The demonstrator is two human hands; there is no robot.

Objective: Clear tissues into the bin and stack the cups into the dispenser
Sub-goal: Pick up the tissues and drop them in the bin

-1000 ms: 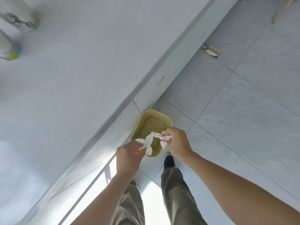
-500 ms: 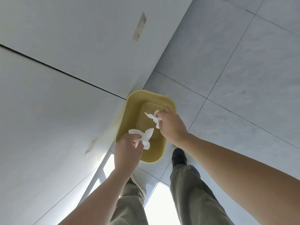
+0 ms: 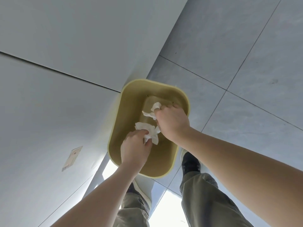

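Observation:
A yellow-olive bin stands on the grey tiled floor against a white cabinet front, its mouth facing up at me. My left hand is over the bin's near half, fingers closed on a crumpled white tissue. My right hand is over the bin's middle, closed on a second crumpled tissue. Both tissues hang inside the bin's opening, above its bare bottom. No cups or dispenser are in view.
The white cabinet front fills the left side, with a small label stuck on it. Grey floor tiles spread to the right. My legs and dark shoe stand just behind the bin.
The view has closed in on the bin. Both hands have moved lower and further over the bin's opening, each still gripping its tissue.

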